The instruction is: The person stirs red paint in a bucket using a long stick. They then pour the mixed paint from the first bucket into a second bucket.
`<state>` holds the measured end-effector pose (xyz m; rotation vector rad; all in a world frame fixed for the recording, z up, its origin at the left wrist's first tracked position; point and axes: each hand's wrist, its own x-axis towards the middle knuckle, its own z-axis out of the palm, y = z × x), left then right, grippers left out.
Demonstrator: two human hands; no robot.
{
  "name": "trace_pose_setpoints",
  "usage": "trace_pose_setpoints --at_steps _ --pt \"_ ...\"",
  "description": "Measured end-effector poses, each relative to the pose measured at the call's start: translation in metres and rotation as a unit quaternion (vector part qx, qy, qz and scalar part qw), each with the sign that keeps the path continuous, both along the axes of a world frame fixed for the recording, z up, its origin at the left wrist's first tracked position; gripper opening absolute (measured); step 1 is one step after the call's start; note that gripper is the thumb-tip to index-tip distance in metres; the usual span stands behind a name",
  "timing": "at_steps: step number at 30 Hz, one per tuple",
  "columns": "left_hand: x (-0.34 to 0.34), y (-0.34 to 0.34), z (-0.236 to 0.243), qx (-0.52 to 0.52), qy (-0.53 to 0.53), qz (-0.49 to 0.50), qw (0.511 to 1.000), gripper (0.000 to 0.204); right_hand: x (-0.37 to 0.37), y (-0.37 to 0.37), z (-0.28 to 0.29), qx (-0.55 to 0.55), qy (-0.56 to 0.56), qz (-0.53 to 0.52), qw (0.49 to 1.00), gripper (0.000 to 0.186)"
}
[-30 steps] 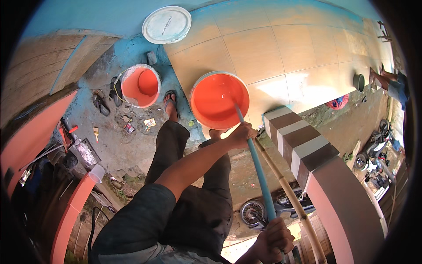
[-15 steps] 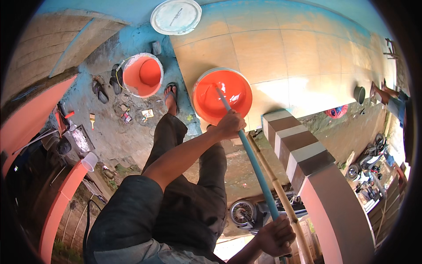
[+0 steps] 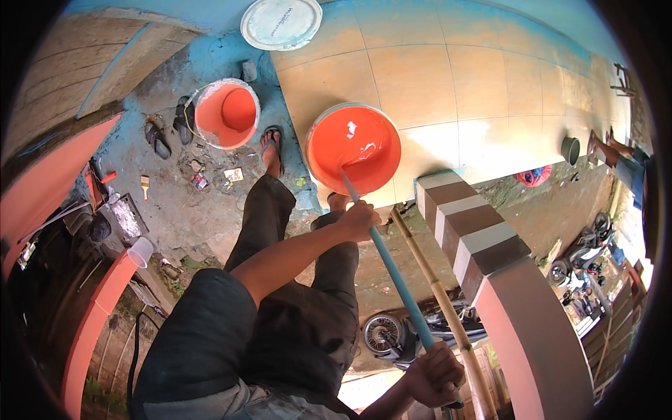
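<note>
A long blue pole [image 3: 397, 280] runs from the lower right down into a big bucket of orange paint [image 3: 353, 145] standing on the tiled floor in front of my feet. My left hand [image 3: 358, 220] grips the pole near the bucket's rim. My right hand [image 3: 435, 373] grips the pole's near end at the bottom of the view. The pole's far tip is sunk in the paint.
A second orange-stained bucket [image 3: 225, 112] stands to the left, a white lid [image 3: 281, 22] lies beyond it. Sandals [image 3: 158, 137], a brush [image 3: 145, 186] and scraps litter the concrete. A striped pillar [image 3: 483, 245] and a bamboo stick [image 3: 437, 294] stand right. A motorcycle wheel [image 3: 381, 333] shows below.
The view has shifted, so both buckets sit lower and more central. My left hand has slid slightly along the pole toward the bucket; both hands keep their grip.
</note>
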<state>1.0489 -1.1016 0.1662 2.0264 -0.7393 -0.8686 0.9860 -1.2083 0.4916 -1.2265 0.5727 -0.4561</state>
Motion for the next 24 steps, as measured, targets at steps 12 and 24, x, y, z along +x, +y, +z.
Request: trace_pose_setpoints --at_steps 12,24 --pt "0.067 -0.043 -0.053 -0.162 -0.123 0.052 0.978 0.017 0.013 0.015 -0.019 -0.087 -0.026 -0.042 0.995 0.022" --pt "0.003 -0.01 -0.002 0.001 0.017 -0.04 0.999 0.015 -0.004 -0.012 0.001 0.01 -0.002 -0.036 0.999 0.024"
